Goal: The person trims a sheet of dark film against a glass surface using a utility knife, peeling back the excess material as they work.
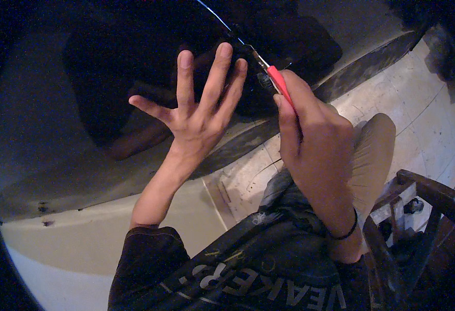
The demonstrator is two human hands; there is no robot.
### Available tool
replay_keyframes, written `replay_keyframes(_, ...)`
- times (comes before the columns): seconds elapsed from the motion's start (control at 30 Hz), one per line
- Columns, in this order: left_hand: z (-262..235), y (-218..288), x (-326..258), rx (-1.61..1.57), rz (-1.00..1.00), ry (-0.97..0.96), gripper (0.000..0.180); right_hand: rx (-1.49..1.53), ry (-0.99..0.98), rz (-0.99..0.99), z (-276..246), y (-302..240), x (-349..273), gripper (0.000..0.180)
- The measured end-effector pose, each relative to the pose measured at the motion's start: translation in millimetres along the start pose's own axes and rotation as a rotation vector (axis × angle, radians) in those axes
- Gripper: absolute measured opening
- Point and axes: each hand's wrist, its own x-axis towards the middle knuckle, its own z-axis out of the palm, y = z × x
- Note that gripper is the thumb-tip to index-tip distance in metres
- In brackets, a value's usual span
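Note:
My left hand (199, 114) is spread flat, palm down, against a dark glossy surface (36, 124). Its fingers point away from me and hold nothing. In my right hand (318, 132) is a slim red-handled tool (279, 83) with a narrow metal front end, pinched between thumb and fingers. The tool's exact kind does not show clearly. Its tip points up and left, beyond my left fingertips, and meets the lower end of a thin bright bluish line (214, 17). Whether that line is a wire, an edge or a gap is unclear.
A pale floor (414, 88) with thin cracks or joints lies beyond the dark surface's near edge. Dark wooden furniture with slats (429, 189) stands at the lower right. Below my left arm is a smooth beige surface (134, 243). The upper part is very dark.

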Motion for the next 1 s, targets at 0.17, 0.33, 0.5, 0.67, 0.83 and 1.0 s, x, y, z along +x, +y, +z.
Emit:
replay_keyframes(0.17, -3, -1, 1, 0.023, 0.011, -0.044, 0.029, -0.103, -0.095, 0.02, -8, -9, 7, 0.029)
replay_keyframes(0.33, -3, 2, 1, -0.004, 0.008, -0.034, 0.028, -0.139, -0.125, 0.043, -10, -11, 4, 0.03)
replay_keyframes(0.5, -5, 1, 0, -0.024, 0.02, -0.07, 0.024, -0.155, -0.124, 0.06, 8, -6, 12, 0.032)
replay_keyframes(0.67, -2, 1, 1, 0.047, 0.074, -0.083, 0.025, -0.173, -0.065, 0.011, 14, 7, 6, 0.033)
replay_keyframes(0.83, -10, 1, 1, 0.048, 0.049, -0.129, 0.03, -0.145, 0.0, -0.028, 24, 19, -10, 0.035)
replay_keyframes(1.0, -1, 1, 1, 0.053, 0.048, -0.046, 0.029, -0.124, 0.044, -0.043, 31, 27, -15, 0.035)
